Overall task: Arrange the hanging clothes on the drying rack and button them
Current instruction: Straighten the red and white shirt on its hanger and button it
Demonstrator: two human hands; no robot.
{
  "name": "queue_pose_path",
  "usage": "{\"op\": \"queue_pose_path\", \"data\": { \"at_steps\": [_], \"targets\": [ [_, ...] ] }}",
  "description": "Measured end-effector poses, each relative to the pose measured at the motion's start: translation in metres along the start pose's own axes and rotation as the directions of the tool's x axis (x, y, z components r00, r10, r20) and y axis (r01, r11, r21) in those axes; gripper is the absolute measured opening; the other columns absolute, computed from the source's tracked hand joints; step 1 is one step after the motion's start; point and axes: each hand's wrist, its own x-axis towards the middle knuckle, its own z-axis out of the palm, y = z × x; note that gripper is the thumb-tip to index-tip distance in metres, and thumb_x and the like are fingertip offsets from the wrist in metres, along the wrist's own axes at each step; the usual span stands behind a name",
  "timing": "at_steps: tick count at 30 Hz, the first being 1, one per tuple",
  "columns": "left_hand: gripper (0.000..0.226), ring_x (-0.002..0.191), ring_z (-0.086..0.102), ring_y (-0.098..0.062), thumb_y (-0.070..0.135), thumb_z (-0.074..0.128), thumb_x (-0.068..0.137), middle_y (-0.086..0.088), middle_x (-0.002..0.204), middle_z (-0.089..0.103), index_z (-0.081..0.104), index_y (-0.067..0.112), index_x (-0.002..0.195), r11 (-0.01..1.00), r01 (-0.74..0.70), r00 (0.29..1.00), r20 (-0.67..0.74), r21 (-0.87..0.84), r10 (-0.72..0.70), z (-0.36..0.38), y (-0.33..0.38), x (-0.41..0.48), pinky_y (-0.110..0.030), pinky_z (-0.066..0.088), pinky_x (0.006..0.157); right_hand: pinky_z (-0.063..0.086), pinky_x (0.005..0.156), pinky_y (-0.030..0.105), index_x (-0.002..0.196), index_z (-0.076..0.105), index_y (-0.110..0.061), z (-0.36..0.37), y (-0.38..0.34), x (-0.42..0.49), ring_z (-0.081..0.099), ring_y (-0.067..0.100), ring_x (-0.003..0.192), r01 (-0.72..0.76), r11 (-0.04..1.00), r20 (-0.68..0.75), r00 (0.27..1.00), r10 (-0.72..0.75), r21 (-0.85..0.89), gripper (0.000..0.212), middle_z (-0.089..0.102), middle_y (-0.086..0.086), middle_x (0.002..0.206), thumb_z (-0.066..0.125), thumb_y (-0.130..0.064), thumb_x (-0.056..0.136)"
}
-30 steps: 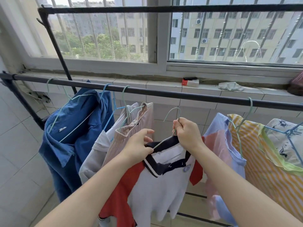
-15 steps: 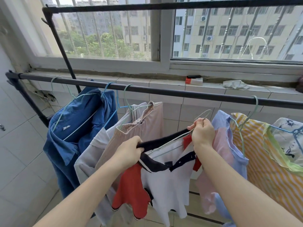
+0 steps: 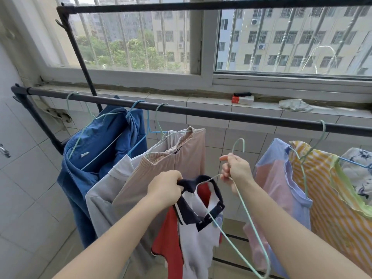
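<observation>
Low in the centre of the frame, our left hand (image 3: 165, 190) clenched the navy collar (image 3: 188, 206) of the red-and-white shirt (image 3: 193, 238), which hung below the drying rack rail (image 3: 221, 114). Just right of it, our right hand (image 3: 237, 170) gripped the mint wire hanger (image 3: 239, 139) at its neck. The hook was off the rail, and one arm was threaded through the collar.

Matt black metal rail (image 3: 221, 114), thin coated-wire hanger (image 3: 241, 222), soft cloth shirt (image 3: 195, 238).
</observation>
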Motion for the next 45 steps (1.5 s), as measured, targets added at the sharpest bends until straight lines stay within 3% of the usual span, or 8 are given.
{"op": "queue_pose_path", "data": {
  "at_steps": [4, 8, 17, 22, 27, 33, 40, 45],
  "targets": [
    [0.012, 0.092, 0.056, -0.027, 0.016, 0.051, 0.086, -0.002, 0.093, 0.063, 0.047, 0.023, 0.078, 0.991, 0.064, 0.997, -0.038, -0.116, -0.069, 0.012, -0.001, 0.009, -0.034, 0.043, 0.072, 0.048, 0.059, 0.028, 0.072, 0.056, -0.010, 0.011, 0.003, -0.022, 0.053, 0.016, 0.064, 0.003, 0.936, 0.341, 0.932, 0.125, -0.353, 0.027, 0.052, 0.006, 0.071, 0.044, -0.010, 0.096],
    [0.014, 0.084, 0.057, -0.024, 0.012, 0.048, 0.085, 0.002, 0.084, 0.063, 0.048, 0.023, 0.076, 0.985, 0.071, 0.997, -0.015, -0.156, -0.074, 0.012, -0.011, 0.015, -0.036, 0.047, 0.073, 0.053, 0.068, 0.032, 0.086, 0.061, -0.016, 0.005, 0.000, -0.031, 0.053, 0.016, 0.075, 0.198, 0.579, 0.304, 0.948, 0.091, -0.791, 0.023, 0.054, -0.003, 0.079, 0.040, -0.017, 0.096],
    [0.023, 0.069, 0.046, -0.012, 0.002, 0.048, 0.087, 0.006, 0.070, 0.052, 0.049, 0.020, 0.073, 0.889, 0.037, 0.999, 0.008, -0.456, -0.037, 0.007, -0.030, 0.023, -0.026, 0.036, 0.063, 0.051, 0.070, 0.020, 0.094, 0.067, -0.034, 0.003, -0.005, -0.033, 0.056, 0.006, 0.105, 0.262, 0.802, 0.626, 0.761, 0.170, -0.537, 0.026, 0.063, -0.010, 0.109, 0.047, -0.018, 0.096],
    [0.013, 0.075, 0.050, -0.017, 0.000, 0.045, 0.087, -0.005, 0.079, 0.057, 0.054, 0.009, 0.086, 0.841, 0.029, 1.000, 0.024, -0.540, -0.019, 0.003, -0.034, 0.023, -0.033, 0.039, 0.074, 0.036, 0.103, 0.034, 0.110, 0.066, -0.017, 0.005, 0.004, -0.026, 0.045, 0.024, 0.125, 0.354, 0.602, 0.292, 0.935, -0.202, -0.716, 0.024, 0.061, -0.011, 0.091, 0.047, -0.022, 0.096],
    [0.020, 0.075, 0.054, -0.018, 0.000, 0.044, 0.087, -0.003, 0.078, 0.062, 0.055, 0.016, 0.081, 0.808, 0.027, 1.000, 0.010, -0.588, -0.026, 0.001, -0.036, 0.024, -0.034, 0.042, 0.074, 0.048, 0.055, 0.029, 0.105, 0.062, -0.018, 0.009, 0.008, -0.029, 0.060, 0.024, 0.062, 0.103, 0.801, 0.267, 0.961, 0.073, -0.590, 0.024, 0.056, 0.002, 0.090, 0.040, -0.024, 0.099],
    [0.018, 0.076, 0.057, -0.018, 0.009, 0.048, 0.087, 0.004, 0.076, 0.063, 0.056, 0.023, 0.080, 0.945, -0.034, 0.997, -0.080, -0.324, 0.009, -0.002, -0.038, 0.026, -0.022, 0.042, 0.067, 0.037, 0.048, 0.021, 0.106, 0.060, -0.017, 0.016, 0.004, -0.028, 0.050, 0.011, 0.047, -0.193, 0.842, 0.181, 0.929, 0.321, -0.504, 0.018, 0.054, 0.006, 0.074, 0.045, -0.022, 0.097],
    [0.015, 0.079, 0.058, -0.027, 0.010, 0.049, 0.087, -0.004, 0.084, 0.065, 0.057, 0.022, 0.084, 0.997, 0.015, 0.993, -0.119, -0.078, -0.024, -0.006, -0.052, 0.022, -0.039, 0.049, 0.073, 0.044, 0.072, 0.033, 0.097, 0.056, -0.007, 0.054, 0.008, -0.043, 0.060, 0.033, 0.098, 0.164, 0.350, 0.176, 0.984, 0.003, -0.922, 0.016, 0.063, 0.014, 0.109, 0.044, -0.016, 0.093],
    [0.013, 0.084, 0.058, -0.027, 0.014, 0.053, 0.086, -0.002, 0.089, 0.067, 0.061, 0.024, 0.084, 1.000, -0.016, 0.987, -0.162, 0.005, 0.016, -0.009, -0.060, 0.013, -0.036, 0.049, 0.072, 0.023, 0.048, 0.025, 0.077, 0.039, -0.015, 0.084, 0.003, -0.067, 0.065, 0.031, 0.080, 0.493, -0.047, 0.483, 0.823, -0.298, -0.869, 0.015, 0.067, 0.008, 0.089, 0.048, -0.004, 0.082]
  ]
}}
